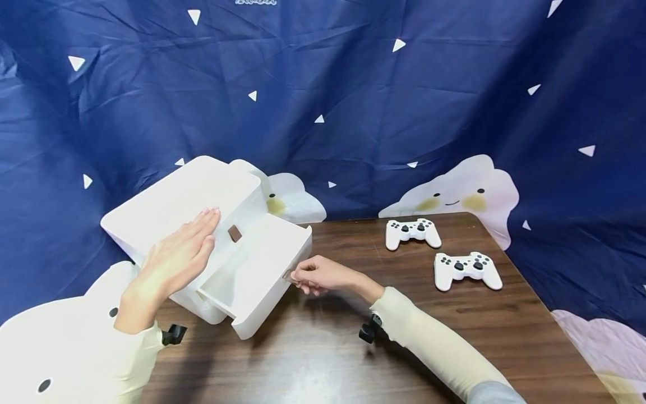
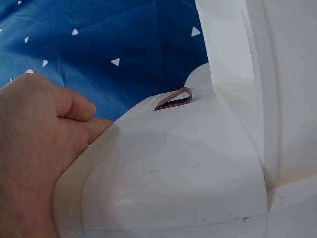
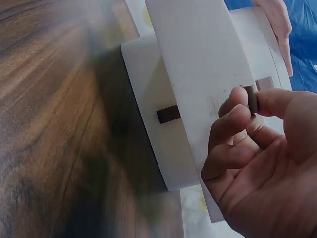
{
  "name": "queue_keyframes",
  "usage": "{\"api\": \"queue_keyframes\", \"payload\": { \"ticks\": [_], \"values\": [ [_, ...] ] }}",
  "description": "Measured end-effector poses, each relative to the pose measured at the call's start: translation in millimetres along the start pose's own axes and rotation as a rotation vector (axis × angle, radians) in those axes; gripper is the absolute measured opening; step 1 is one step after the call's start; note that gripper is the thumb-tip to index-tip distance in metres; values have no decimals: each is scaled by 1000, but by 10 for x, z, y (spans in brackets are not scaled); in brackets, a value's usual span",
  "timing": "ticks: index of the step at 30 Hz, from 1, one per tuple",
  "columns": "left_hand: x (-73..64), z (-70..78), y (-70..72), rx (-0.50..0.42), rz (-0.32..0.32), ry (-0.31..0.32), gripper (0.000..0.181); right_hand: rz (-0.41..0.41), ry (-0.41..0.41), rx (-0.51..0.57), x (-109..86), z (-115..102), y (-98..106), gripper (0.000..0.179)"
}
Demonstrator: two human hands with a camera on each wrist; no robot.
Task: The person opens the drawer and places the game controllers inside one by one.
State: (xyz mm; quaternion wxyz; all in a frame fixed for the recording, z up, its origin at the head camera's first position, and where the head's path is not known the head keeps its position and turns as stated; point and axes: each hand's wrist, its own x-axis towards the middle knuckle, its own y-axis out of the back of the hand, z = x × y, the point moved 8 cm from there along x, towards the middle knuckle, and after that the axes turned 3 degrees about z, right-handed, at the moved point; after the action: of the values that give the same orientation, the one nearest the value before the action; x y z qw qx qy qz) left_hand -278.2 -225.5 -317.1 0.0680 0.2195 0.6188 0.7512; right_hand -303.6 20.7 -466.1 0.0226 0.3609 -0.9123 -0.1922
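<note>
A white drawer box (image 1: 187, 193) stands at the left end of the table, with one drawer (image 1: 267, 247) pulled out toward the right. My right hand (image 1: 325, 275) pinches the brown pull tab (image 3: 252, 101) on that drawer's front between thumb and index finger. My left hand (image 1: 176, 255) rests on the top of the box near its front edge, fingers straight. Above the pulled-out drawer, a brown loop tab (image 2: 174, 99) sticks out from the upper front. Lower down, another brown tab (image 3: 168, 114) shows in the right wrist view, partly hidden by the drawer.
Two white game controllers, one farther back (image 1: 413, 233) and one nearer (image 1: 467, 270), lie on the right of the brown wooden table (image 1: 323, 348). Behind the table hangs a dark blue cloth (image 1: 343, 78) with white triangles and clouds.
</note>
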Motion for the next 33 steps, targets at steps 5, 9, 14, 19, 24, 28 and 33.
{"api": "queue_keyframes", "payload": {
  "ticks": [5,9,14,19,24,28,33],
  "values": [
    [4,13,5,11,7,-2,57,6,4,2,-23,24,19,31],
    [4,16,2,14,13,-4,57,18,5,2,-41,36,36,30],
    [8,17,2,15,23,-11,57,42,-5,2,-88,94,87,27],
    [2,14,4,19,30,-13,57,101,4,-5,-249,146,272,19],
    [-2,3,3,18,28,-10,57,174,-23,5,-539,213,573,15],
    [-1,3,-2,19,22,-6,57,215,-36,18,-819,291,818,19],
    [6,22,7,22,33,-8,57,273,-27,-2,-1188,391,1152,21]
  ]
}}
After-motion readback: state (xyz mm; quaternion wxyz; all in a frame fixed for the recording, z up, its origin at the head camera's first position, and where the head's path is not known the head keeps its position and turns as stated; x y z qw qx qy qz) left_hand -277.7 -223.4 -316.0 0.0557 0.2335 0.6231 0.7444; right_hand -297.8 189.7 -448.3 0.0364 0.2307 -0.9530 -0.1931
